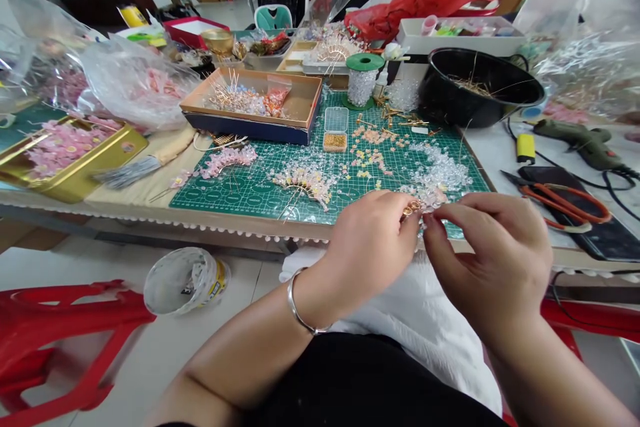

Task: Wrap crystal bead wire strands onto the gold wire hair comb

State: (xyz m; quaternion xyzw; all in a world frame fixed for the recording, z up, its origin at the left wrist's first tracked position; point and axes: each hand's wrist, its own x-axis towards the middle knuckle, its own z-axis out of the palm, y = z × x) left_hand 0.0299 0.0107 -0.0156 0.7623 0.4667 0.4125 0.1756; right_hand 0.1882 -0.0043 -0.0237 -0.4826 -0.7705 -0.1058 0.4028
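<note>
My left hand (373, 237) is closed in a pinch on a small gold-coloured beaded ornament (411, 208) just over the near edge of the green cutting mat (240, 193). Right beside it, the thumb and forefinger of my right hand (493, 257) press together at the ornament's right end; whatever lies between those fingertips is too small to make out. Behind both hands spreads a heap of transparent beads (440, 170). Left of them on the mat rest a pale yellow-and-pink beaded hair comb (303, 183) and a pink floral one (227, 160).
Orange-handled scissors (570, 203) lie on a black phone (600, 233) at the right, near a glue gun (577, 140). Further back stand a black basin (480, 87), a wire spool (363, 83) and an open box (255, 103). A gold tin (75, 173) sits left.
</note>
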